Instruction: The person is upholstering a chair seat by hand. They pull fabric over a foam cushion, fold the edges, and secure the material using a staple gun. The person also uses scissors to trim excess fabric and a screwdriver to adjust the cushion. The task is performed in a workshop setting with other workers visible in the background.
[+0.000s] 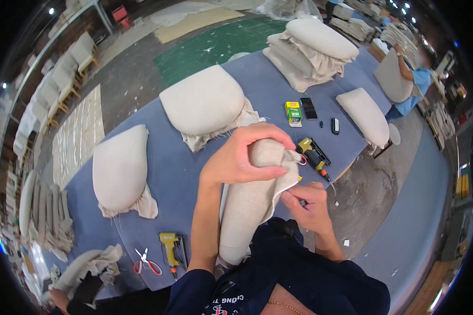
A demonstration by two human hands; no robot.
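Note:
An upholstered chair cushion (247, 205) in beige fabric stands on edge in front of me, leaning against my body. My left hand (242, 157) is wrapped over its upper end, thumb on the near side and fingers over the top. Loose fabric bunches beside that thumb. Lower down on the right, my right hand (307, 205) is closed in a pinch on the fabric's free edge, which runs as a pale line along the cushion's side. Just beyond my hands lies a yellow-and-black staple gun (315, 158), with a red scissor handle partly hidden beside it.
On the blue-grey table (178, 184) lie more cushions (202, 100), a stack of covers (312, 50), a green box (293, 114), a phone (308, 108), a second staple gun (171, 249) and scissors (147, 262). A co-worker (420, 79) handles a panel at right; another person's hand (60, 300) shows lower left.

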